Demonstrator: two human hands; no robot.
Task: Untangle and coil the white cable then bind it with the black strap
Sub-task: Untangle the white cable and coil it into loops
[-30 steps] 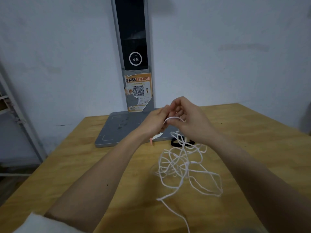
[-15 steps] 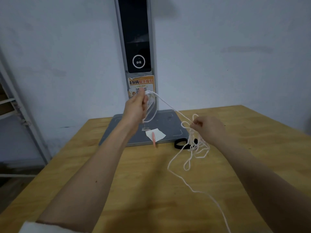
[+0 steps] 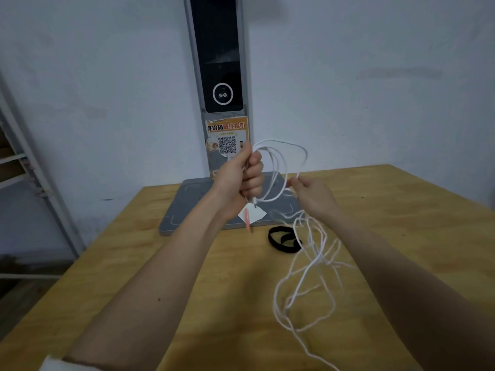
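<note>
The white cable is thin, limp and light, so it is judged likely to snag. Its coiled loops are gripped in the fisted left hand above the wooden table. A strand is pinched by the right hand, best kept near the coil. The black strap lies on the table beneath.

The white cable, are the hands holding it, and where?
Yes. The left hand grips the cable at its coiled loops, with a plug end poking out below the fist. The right hand pinches a strand beside the loops.
</note>
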